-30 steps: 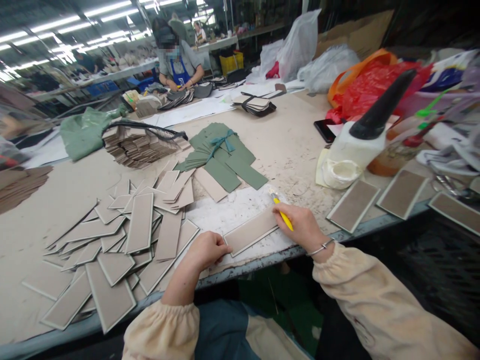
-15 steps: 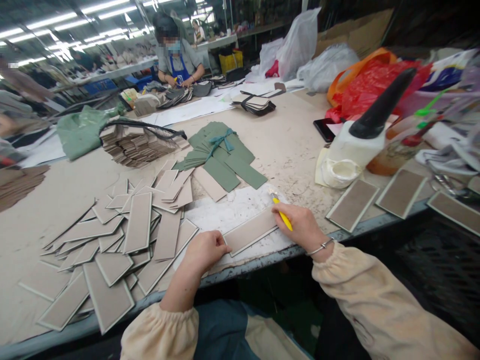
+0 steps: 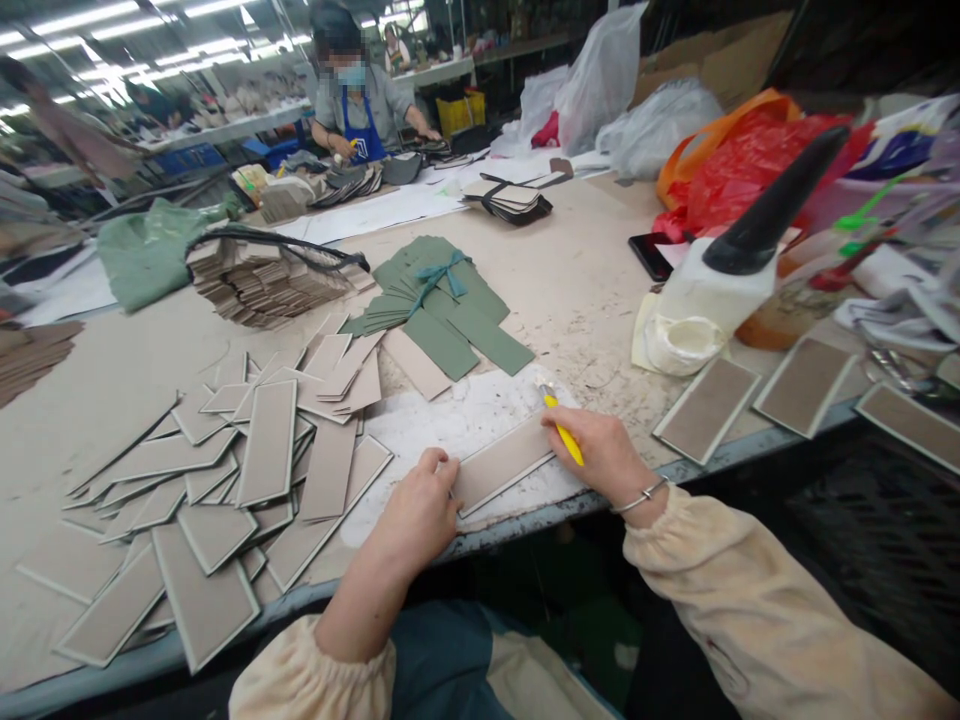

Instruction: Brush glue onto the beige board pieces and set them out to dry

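A greyish-beige rectangular panel (image 3: 502,465) with a pale edge lies on white paper (image 3: 420,430) near the table's front edge. My left hand (image 3: 420,510) is closed at the panel's left end, its fingertips bent over that end. In my right hand (image 3: 596,455) is a slim yellow-handled tool (image 3: 564,432), its greyish tip pointing up and away; its exact kind is unclear. The fingers of this hand also rest at the panel's right end. To the left spreads a loose pile of similar panels (image 3: 268,440), many with pale green-white borders.
Behind the paper lie tied green pieces (image 3: 435,290) and a strapped beige stack (image 3: 262,280). On the right stand a white container (image 3: 731,300) with a black spout, a phone (image 3: 651,257) and bordered panels (image 3: 705,408). Across the table a co-worker (image 3: 364,110) handles dark pieces.
My left hand has turned over the panel's left end, its fingers now raised and bent there. My right hand and the tool are nearly still. The co-worker's one arm has reached outward.
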### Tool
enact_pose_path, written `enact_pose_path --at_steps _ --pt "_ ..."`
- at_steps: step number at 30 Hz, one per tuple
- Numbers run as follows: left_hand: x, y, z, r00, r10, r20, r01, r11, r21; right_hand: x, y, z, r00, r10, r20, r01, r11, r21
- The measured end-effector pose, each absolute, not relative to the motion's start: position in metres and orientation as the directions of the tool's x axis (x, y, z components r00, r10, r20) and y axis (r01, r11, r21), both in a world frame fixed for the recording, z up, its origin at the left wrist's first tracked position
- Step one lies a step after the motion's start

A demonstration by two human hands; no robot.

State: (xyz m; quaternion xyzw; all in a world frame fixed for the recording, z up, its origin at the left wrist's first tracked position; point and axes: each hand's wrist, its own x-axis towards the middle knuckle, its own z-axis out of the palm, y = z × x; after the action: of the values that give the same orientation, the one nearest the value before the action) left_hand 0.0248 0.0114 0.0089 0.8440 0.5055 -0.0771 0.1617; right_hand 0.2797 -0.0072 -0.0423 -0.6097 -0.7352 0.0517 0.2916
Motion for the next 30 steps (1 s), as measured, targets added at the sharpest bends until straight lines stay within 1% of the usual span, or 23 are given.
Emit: enact_pose_path --at_steps 3,7,9,17,27,30 --pt "0.029 0.008 0.012 0.495 0.822 -0.283 0.869 -0.467 0.164 0.28 -0.008 -0.042 -0.094 0.928 0.361 0.865 0.256 -0.432" --pt "0.037 0.006 0.012 0.448 0.845 -0.291 0.893 -0.439 0.099 0.28 -0.009 -0.041 -0.09 0.927 0.365 0.867 0.253 -0.429" --pt "0.04 0.006 0.011 0.432 0.852 -0.296 0.9 -0.427 0.085 0.28 -0.009 -0.04 -0.09 0.928 0.362 0.865 0.253 -0.433" --pt "0.041 0.008 0.008 0.407 0.858 -0.313 0.913 -0.393 0.108 0.281 -0.009 -0.037 -0.091 0.929 0.358 0.85 0.259 -0.458" --pt "0.04 0.01 0.007 0.389 0.861 -0.329 0.921 -0.373 0.115 0.282 -0.011 -0.036 -0.095 0.931 0.352 0.89 0.238 -0.388" --pt "0.04 0.009 0.008 0.39 0.862 -0.324 0.921 -0.374 0.112 0.282 -0.012 -0.033 -0.093 0.929 0.359 0.889 0.24 -0.391"
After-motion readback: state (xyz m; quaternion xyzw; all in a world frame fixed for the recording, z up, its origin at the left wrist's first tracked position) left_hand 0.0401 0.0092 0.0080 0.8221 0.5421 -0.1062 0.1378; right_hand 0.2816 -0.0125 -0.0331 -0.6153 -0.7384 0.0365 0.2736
